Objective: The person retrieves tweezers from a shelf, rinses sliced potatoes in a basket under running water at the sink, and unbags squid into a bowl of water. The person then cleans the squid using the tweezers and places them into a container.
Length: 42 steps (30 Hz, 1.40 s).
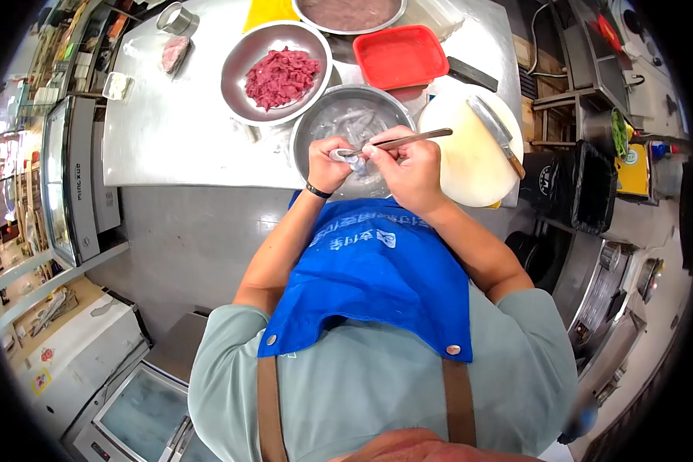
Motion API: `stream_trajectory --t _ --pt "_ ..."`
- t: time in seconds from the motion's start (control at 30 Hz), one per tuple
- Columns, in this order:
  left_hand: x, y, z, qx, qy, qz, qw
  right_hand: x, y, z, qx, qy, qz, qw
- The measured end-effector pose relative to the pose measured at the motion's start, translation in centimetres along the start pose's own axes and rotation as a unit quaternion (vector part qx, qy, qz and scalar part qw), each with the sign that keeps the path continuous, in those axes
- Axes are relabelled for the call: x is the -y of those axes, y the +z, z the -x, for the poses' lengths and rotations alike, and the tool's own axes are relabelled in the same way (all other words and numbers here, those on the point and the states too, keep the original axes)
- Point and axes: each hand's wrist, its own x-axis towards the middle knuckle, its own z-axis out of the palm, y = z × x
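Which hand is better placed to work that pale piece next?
Right, probably: the right hand holds the slim metal tool, angled toward the pale piece, while the left hand is occupied pinching that piece.

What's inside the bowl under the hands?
Pale, glossy pieces in the metal bowl. The left hand and right hand cover part of it; what lies behind them can't be seen.

L hand (329,169) pinches a small pale piece (346,155); R hand (413,171) holds a thin metal tool (423,138), tip at the piece. Under both hands: steel bowl (313,115) w/ pale bits (362,123) in liquid. Beyond L hand: 2nd bowl (239,60) w/ chopped red meat (281,78). Beyond R hand: red tray (400,58). To R hand's right: white board (466,173) w/ knife (491,123) on it.
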Motion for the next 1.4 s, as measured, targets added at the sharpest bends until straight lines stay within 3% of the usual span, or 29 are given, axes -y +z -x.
stream_trajectory --t 0.17,0.4,0.47,0.53,0.57,0.67,0.73,0.8,1.0,1.1,1.13,1.2,1.33,1.4 --pt "1.7 -0.3 0.5 -0.015 0.011 0.023 1.0 1.6 -0.5 -0.2 0.015 0.015 -0.069 0.997" --pt "7.6 -0.3 2.2 -0.021 -0.087 -0.021 0.996 3.2 0.9 -1.8 0.021 0.002 -0.094 0.995" --pt "9.1 -0.2 2.8 0.001 -0.058 -0.142 0.988 3.1 2.5 -2.9 0.054 0.006 -0.021 0.998" --pt "10.3 -0.1 3.1 0.035 -0.104 -0.225 0.968 0.5 6.5 -4.3 0.058 -0.051 0.01 0.997" --pt "14.9 1.2 4.1 0.008 -0.11 -0.227 0.968 -0.6 8.7 -5.0 0.08 -0.056 0.038 0.995" --pt "11.3 0.4 4.2 -0.059 -0.052 -0.241 0.967 -7.9 15.1 -7.0 0.164 -0.034 0.137 0.976" --pt "11.9 0.7 3.9 0.066 -0.15 -0.297 0.941 -12.5 17.1 -7.5 0.168 -0.025 0.171 0.971" --pt "11.6 0.8 3.9 0.063 -0.167 -0.297 0.938 -12.5 17.7 -8.0 0.171 -0.015 0.204 0.964" --pt "10.6 0.4 3.8 0.093 -0.182 -0.368 0.907 -8.5 13.7 -8.2 0.195 0.008 0.189 0.962" --pt "9.9 -0.2 3.5 0.127 -0.222 -0.425 0.868 -8.2 8.3 -7.8 0.133 0.021 0.192 0.972" --pt "10.6 -0.4 3.6 0.124 -0.221 -0.444 0.86 -10.3 6.1 -7.4 0.119 -0.031 0.258 0.958" --pt "10.7 -0.7 3.3 0.137 -0.228 -0.455 0.85 -12.8 2.4 -5.6 0.154 0.063 0.349 0.922" --pt "11.5 -1.3 2.7 0.123 -0.253 -0.345 0.895 -18.3 -0.5 -1.7 0.185 0.089 0.347 0.915" --pt "12.0 -1.2 2.2 0.113 -0.27 -0.363 0.885 -19.8 -0.7 -0.4 0.186 0.059 0.316 0.928"
